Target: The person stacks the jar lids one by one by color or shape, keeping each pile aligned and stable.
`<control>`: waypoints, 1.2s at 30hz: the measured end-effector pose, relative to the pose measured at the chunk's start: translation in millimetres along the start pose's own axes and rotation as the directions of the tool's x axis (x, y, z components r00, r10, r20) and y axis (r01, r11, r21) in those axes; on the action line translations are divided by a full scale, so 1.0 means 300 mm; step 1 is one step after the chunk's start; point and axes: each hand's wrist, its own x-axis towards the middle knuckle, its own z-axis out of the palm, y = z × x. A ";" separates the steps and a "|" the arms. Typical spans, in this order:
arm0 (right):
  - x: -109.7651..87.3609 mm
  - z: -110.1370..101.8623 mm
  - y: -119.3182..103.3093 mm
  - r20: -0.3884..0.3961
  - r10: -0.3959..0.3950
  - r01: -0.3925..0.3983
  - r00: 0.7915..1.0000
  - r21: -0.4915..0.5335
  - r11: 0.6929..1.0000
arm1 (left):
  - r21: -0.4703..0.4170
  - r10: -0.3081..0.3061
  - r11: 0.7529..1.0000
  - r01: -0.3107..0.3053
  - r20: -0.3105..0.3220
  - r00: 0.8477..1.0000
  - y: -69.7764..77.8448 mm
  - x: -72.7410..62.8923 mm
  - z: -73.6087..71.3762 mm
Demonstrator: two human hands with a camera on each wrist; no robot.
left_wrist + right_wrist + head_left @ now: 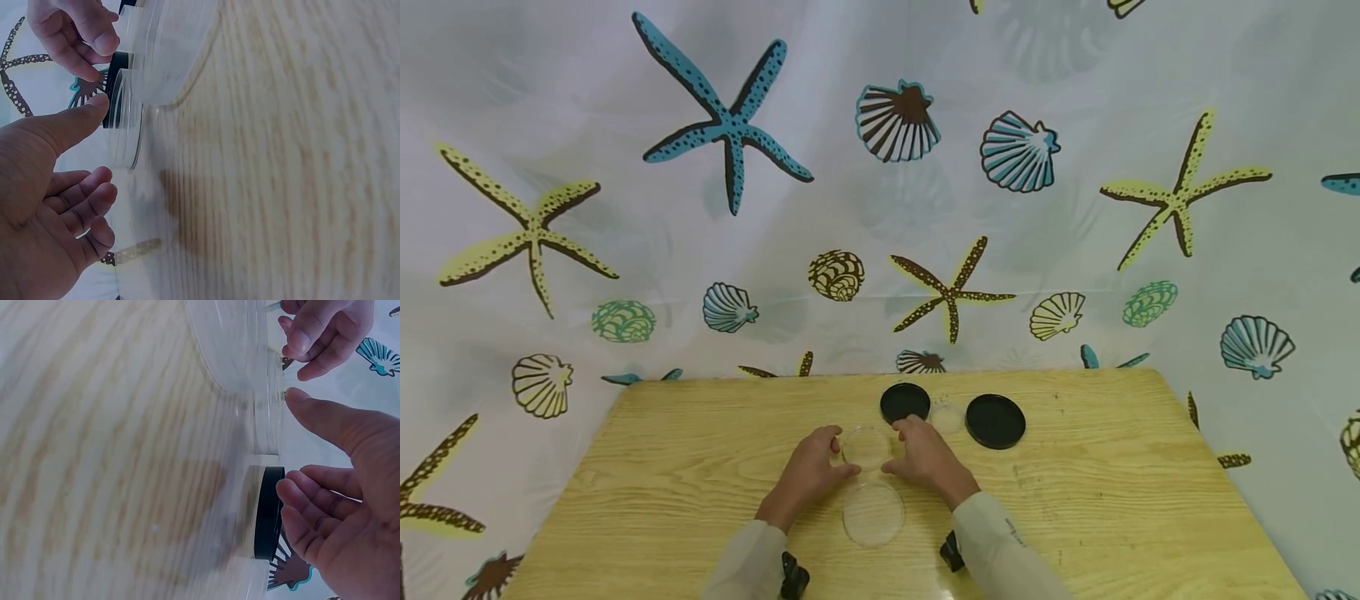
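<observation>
A round, clear, shallow dish (867, 447) lies on the table between both hands. My left hand (812, 467) is at its left side, thumb and fingers spread apart; in the left wrist view the thumb tip is right at the rim of the clear dish (128, 134). On the other side, my right hand (928, 458) is held in a loose curve, its thumb close to the dish. Its fingers reach near a black round dish (269, 512) in the right wrist view. Nearer the body lies a larger clear dish (873, 514).
Behind the right hand stands one black dish (906, 402), partly covered by the fingers. A small clear dish (947, 417) sits between it and a second black dish (996, 421). The wooden table (1112, 492) backs onto a cloth (820, 208) printed with shells and starfish.
</observation>
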 end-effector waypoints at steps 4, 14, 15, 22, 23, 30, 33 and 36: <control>0.006 0.010 -0.002 -0.016 -0.005 0.005 1.000 -0.007 1.000 | -0.007 -0.011 1.000 0.011 0.004 1.000 -0.003 0.008 0.004; 0.023 0.032 -0.018 -0.030 0.006 -0.006 1.000 -0.011 1.000 | 0.008 -0.013 1.000 0.013 0.019 1.000 -0.018 0.015 0.014; 0.024 0.034 -0.020 -0.032 0.007 -0.007 0.999 -0.009 1.000 | 0.009 -0.012 1.000 0.012 0.017 1.000 -0.021 0.017 0.014; 0.036 0.050 -0.017 -0.041 0.011 -0.013 0.999 -0.046 0.999 | 0.033 0.003 0.999 -0.003 0.010 1.000 -0.029 0.021 0.024; 0.038 0.053 -0.016 -0.043 0.011 -0.013 0.999 -0.053 0.998 | 0.039 0.008 0.999 -0.008 0.010 1.000 -0.029 0.023 0.026; 0.038 0.061 -0.019 -0.054 0.013 -0.016 0.998 -0.059 0.998 | 0.059 0.036 0.998 -0.036 0.004 0.999 -0.029 0.030 0.035; 0.038 0.063 -0.021 -0.057 0.018 -0.021 0.998 -0.060 0.998 | 0.065 0.044 0.997 -0.044 0.001 0.999 -0.029 0.031 0.037; 0.041 0.067 -0.020 -0.062 0.016 -0.020 0.998 -0.062 0.998 | 0.068 0.037 0.997 -0.037 0.003 0.999 -0.031 0.034 0.039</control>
